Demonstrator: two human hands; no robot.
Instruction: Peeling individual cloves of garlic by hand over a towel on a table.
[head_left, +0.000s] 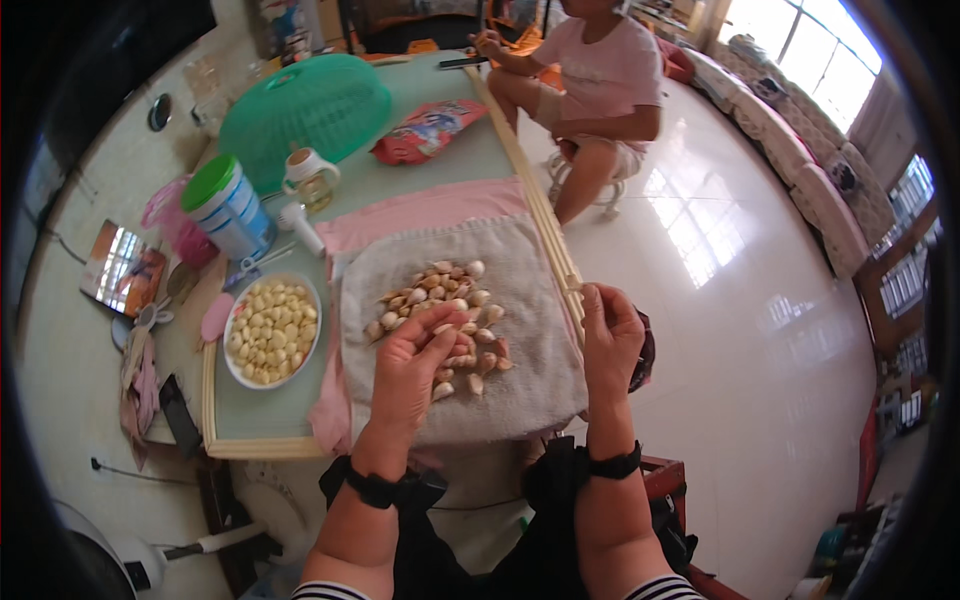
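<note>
My left hand (412, 352) is over the grey towel (540, 390), a pale garlic clove (444, 328) pinched between its thumb and fingers. Beneath it lies a loose heap of unpeeled garlic cloves (431, 283), partly hidden by the hand. My right hand (613, 322) is past the table's right edge, thumb and forefinger pressed together at a small pale scrap of what looks like garlic skin (574, 283). Below that hand, a dark container (643, 356) shows only in part. To the left, a white oval bowl (318, 311) holds many peeled garlic cloves (274, 330).
Behind the towel are a pink cloth (427, 201), a red packet (431, 131), a handled bottle (311, 180), a green-lidded tub (232, 210) and a green mesh food cover (307, 112). A seated person (600, 90) is at the table's right. A fan (142, 562) stands lower left.
</note>
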